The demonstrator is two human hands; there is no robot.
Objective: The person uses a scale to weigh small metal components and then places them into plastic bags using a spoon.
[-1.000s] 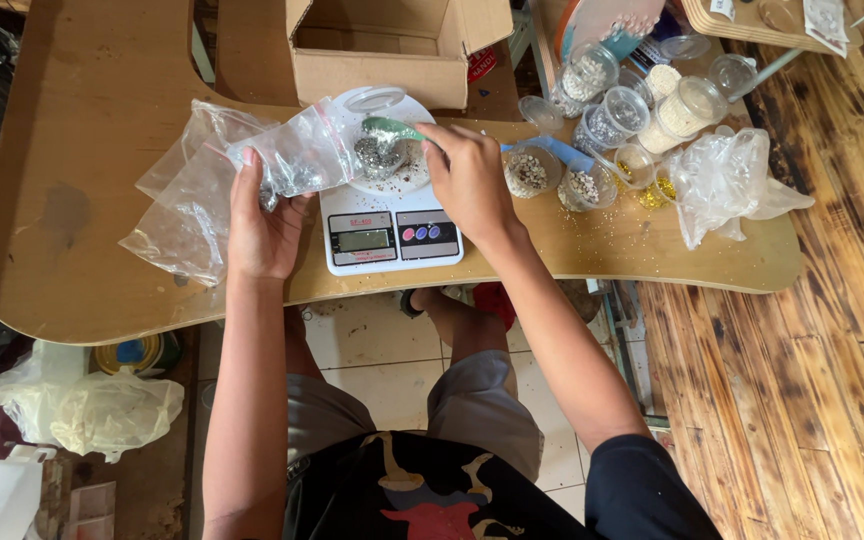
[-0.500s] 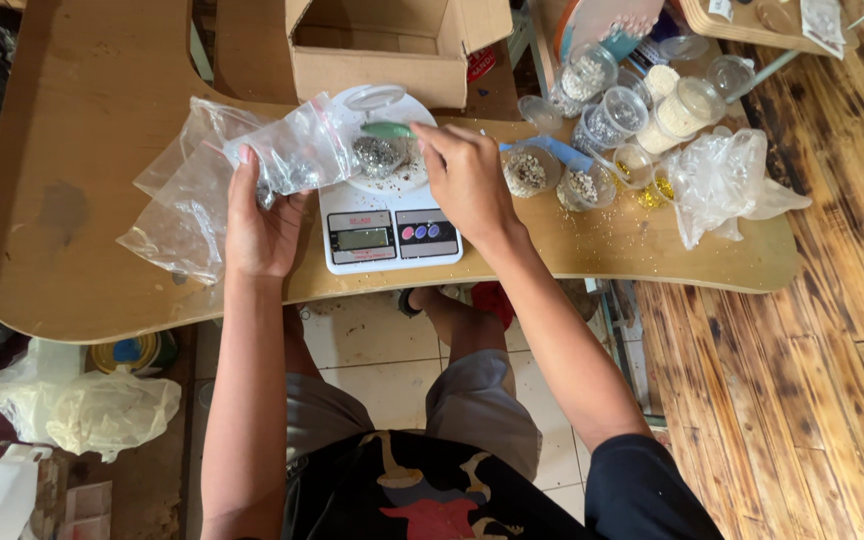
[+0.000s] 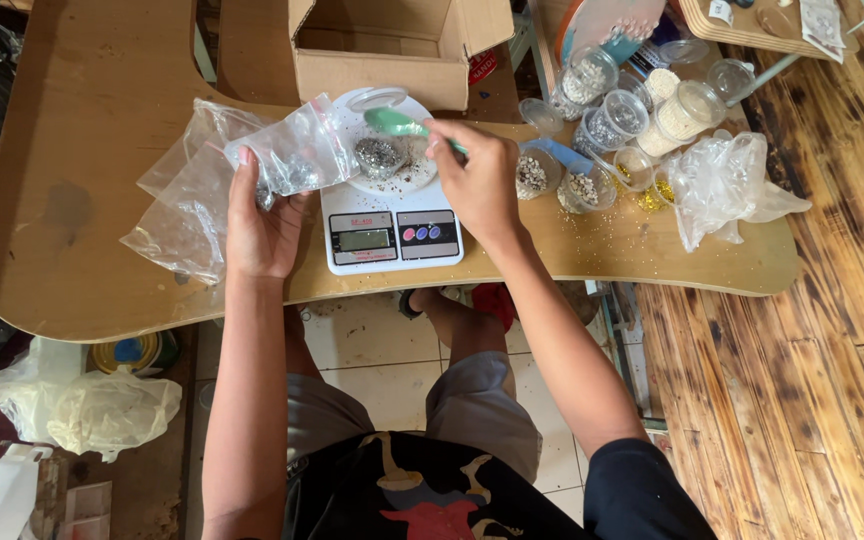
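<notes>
A small heap of silvery glitter (image 3: 380, 157) lay on a white round dish (image 3: 407, 178) that sat on top of a white kitchen scale (image 3: 392, 232), near the front edge of the wooden table (image 3: 82, 130). A pale green spoon (image 3: 392, 122) hung over the heap, its bowl pointing left. The right hand (image 3: 477, 180) was closed round the spoon's handle, fingers curled and pinching it. Just left of the dish, the left hand (image 3: 262, 225) gripped a small clear plastic bag (image 3: 297, 155) between thumb and fingers, the bag tilted toward the dish with some silvery grains inside. More clear bags (image 3: 177, 210) lay crumpled beneath and left of that hand. Behind the scale stood an open cardboard box (image 3: 392, 50). To the right of the right hand were several small clear cups (image 3: 592, 120) of glitter and beads, then a crumpled clear plastic bag (image 3: 727, 185), with yellow glitter spilled on the table between them. Below the table, a white plastic bag (image 3: 92, 405) rested on the floor at the left.
</notes>
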